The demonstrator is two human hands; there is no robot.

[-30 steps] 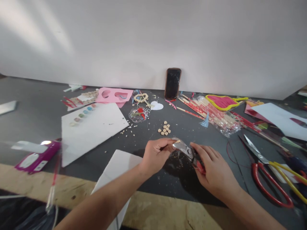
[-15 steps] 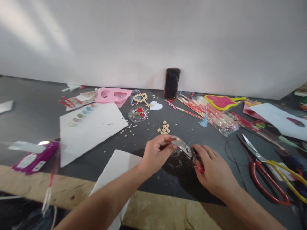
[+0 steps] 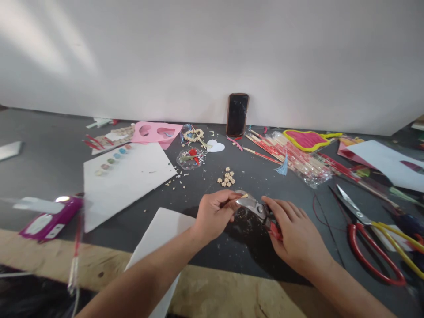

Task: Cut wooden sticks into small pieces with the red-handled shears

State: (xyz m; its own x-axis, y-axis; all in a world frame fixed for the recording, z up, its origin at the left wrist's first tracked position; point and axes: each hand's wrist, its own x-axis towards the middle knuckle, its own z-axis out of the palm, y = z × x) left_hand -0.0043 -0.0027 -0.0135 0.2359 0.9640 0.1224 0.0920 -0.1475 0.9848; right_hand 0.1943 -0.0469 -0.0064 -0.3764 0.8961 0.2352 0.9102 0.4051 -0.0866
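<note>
My right hand [image 3: 296,229] is wrapped round the red handle of a pair of pruning shears [image 3: 253,206], whose metal jaws point left. Close against those jaws, my left hand [image 3: 215,214] has thumb and fingers pinched on a small pale piece [image 3: 245,195]. Its tip shows between the blades; most of it is hidden by the fingers, so its kind is unclear. Just beyond the hands lies a little heap of flower-shaped wooden beads [image 3: 227,178]. Tiny scraps are scattered on the dark table below the shears.
A phone [image 3: 237,115] leans upright on the wall. Scissors [image 3: 359,216] lie at right, near bagged red-and-cream sticks [image 3: 298,161]. A white board [image 3: 132,181] and a purple glue gun [image 3: 53,218] are at left. A clear bead dish [image 3: 188,164] sits behind.
My left hand has shifted slightly left and its fingers have curled in more. The shears' jaws have tilted a little. The bead heap has stayed in place.
</note>
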